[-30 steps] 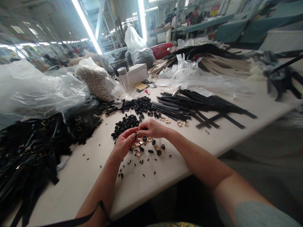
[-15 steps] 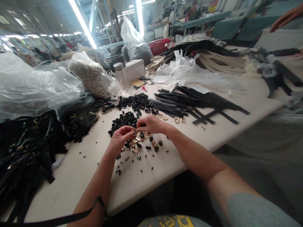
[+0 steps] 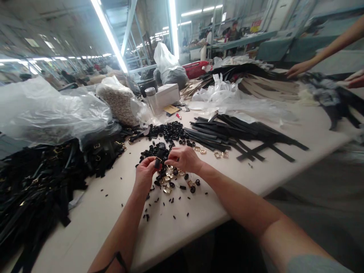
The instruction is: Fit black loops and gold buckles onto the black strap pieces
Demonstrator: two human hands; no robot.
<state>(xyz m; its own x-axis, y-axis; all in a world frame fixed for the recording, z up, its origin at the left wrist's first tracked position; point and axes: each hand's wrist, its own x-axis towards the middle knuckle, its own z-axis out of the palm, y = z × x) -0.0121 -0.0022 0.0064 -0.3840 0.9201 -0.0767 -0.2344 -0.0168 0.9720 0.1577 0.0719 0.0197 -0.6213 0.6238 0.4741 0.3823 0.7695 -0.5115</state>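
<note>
My left hand (image 3: 146, 170) is closed on a short black strap (image 3: 159, 154) with a gold buckle at its lower part. My right hand (image 3: 184, 159) is just right of the strap, its fingers curled together. Whatever its fingertips hold, if anything, is hidden. Under and around both hands lie loose gold buckles (image 3: 168, 176) and black rings. Behind them spreads a heap of small black loops (image 3: 173, 131). Several tiny black bits (image 3: 172, 200) are scattered on the table nearer to me.
Long black strips (image 3: 241, 131) lie right of the loops. At left is a pile of buckled black straps (image 3: 36, 178) beside clear plastic bags (image 3: 57, 106). A jar (image 3: 152, 100) and white box (image 3: 167, 94) stand behind. A co-worker's hand (image 3: 301, 69) is over strips at far right.
My hands have moved slightly apart, and the black strap now shows between them. The view has shifted a little. The co-worker's hand has come down and left to the strips.
</note>
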